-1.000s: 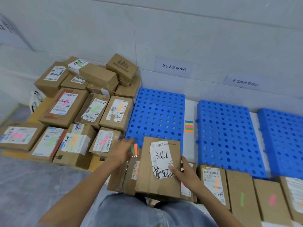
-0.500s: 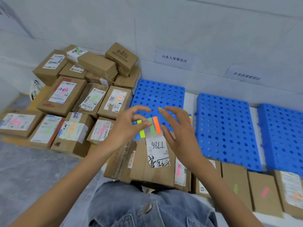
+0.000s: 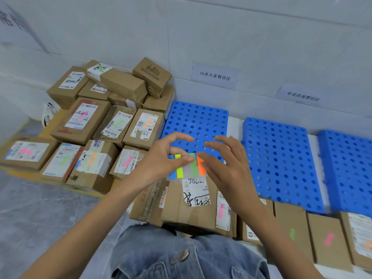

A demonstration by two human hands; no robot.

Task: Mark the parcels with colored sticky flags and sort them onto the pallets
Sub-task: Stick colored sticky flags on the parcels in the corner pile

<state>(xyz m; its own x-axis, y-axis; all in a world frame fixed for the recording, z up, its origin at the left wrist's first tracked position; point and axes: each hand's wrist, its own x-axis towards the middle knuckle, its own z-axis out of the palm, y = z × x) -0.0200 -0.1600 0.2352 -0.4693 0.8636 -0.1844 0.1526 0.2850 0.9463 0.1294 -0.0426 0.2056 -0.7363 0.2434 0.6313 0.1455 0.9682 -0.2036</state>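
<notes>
Head view. Left hand (image 3: 161,158): grip clamped, thumb and forefinger pinching the flag sheet (image 3: 187,170), which has blue, yellow, green and orange strips on clear backing and is held just above the parcel (image 3: 191,210). Right hand (image 3: 227,170): fingers spread, tips at the orange flag (image 3: 201,169); whether the grip has closed on it cannot be told. The parcel lies on the lap, label up. Pallets (image 3: 277,158): three, blue, along the wall. Flagged boxes: pile (image 3: 80,121) at left, row (image 3: 291,224) at right.

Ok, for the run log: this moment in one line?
left hand pinches flag sheet | right hand at orange flag | parcel below
</notes>
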